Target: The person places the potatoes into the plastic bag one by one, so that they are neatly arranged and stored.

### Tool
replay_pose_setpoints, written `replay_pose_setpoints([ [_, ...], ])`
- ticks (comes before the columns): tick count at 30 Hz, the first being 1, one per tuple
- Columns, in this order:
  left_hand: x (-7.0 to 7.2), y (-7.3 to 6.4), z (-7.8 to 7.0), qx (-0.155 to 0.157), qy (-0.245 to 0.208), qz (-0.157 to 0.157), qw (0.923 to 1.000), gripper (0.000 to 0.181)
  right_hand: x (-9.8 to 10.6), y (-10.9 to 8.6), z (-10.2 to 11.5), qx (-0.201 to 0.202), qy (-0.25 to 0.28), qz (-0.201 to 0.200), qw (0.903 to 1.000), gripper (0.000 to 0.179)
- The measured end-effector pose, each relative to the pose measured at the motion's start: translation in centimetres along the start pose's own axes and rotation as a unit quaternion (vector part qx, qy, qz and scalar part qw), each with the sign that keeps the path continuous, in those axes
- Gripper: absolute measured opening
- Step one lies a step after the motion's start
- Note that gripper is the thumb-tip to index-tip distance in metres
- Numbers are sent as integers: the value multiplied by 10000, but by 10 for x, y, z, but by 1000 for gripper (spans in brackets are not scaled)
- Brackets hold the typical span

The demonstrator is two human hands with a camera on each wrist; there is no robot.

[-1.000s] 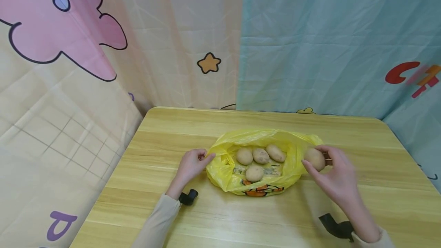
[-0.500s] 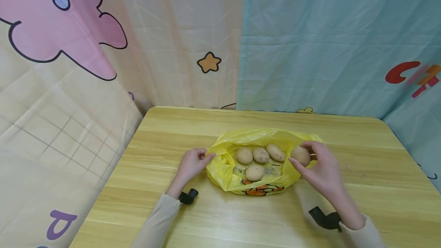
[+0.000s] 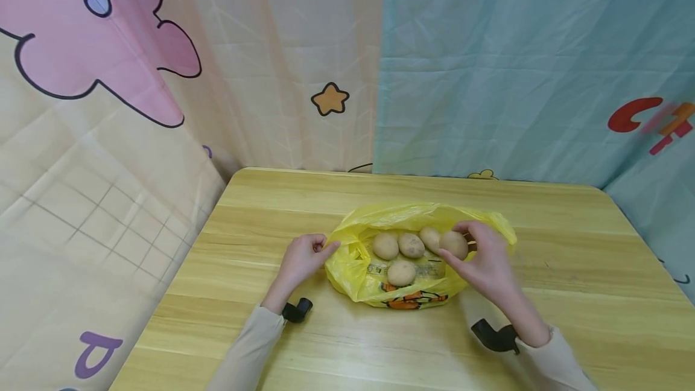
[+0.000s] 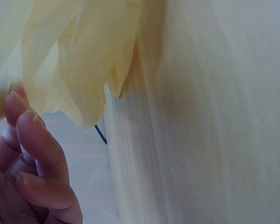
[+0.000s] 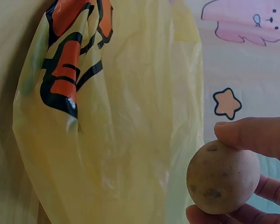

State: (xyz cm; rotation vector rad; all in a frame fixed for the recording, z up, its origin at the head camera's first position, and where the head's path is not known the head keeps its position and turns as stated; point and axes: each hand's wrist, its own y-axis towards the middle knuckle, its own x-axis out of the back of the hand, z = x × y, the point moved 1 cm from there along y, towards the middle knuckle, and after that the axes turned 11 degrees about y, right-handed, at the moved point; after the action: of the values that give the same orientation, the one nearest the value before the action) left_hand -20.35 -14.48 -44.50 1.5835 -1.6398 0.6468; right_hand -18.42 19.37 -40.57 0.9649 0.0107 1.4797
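Observation:
A yellow plastic bag (image 3: 358,285) lies with its mouth spread wide on the table, orange and black print on its front. Several potatoes rest inside, among them one potato (image 3: 401,273) at the front and another (image 3: 385,246) at the left. My left hand (image 3: 305,260) pinches the bag's left rim between thumb and fingertips; in the left wrist view, yellow film (image 4: 79,60) hangs from the fingers. Over the bag's right side, my right hand (image 3: 485,261) grips a round potato (image 5: 223,177) by thumb and fingers. That potato overlaps one lying in the bag in the head view.
The light wooden table (image 3: 271,210) reaches back to a printed curtain (image 3: 282,77), with a blue curtain (image 3: 516,65) at the right. Black wrist-worn pieces stick out beside the left wrist (image 3: 297,311) and the right wrist (image 3: 496,336).
My right hand has carried its potato leftward, from beside the bag's right edge to over its opening. The left hand has stayed at the left rim.

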Motion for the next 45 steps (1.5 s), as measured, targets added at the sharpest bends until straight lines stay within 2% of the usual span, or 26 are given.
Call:
replay_pose_setpoints([
  [26, 0, -1, 0, 55, -105, 61, 9999, 42, -33, -5, -17, -772, 10, 924, 9927, 43],
  [38, -1, -1, 1, -20, -133, -3, 9999, 42, -43, -8, -22, -806, -105, 1178, 9897, 43],
  [45, 1, -1, 0, 35, -155, 42, 9999, 43, -45, -8, -25, -837, -136, 1310, 9877, 44],
])
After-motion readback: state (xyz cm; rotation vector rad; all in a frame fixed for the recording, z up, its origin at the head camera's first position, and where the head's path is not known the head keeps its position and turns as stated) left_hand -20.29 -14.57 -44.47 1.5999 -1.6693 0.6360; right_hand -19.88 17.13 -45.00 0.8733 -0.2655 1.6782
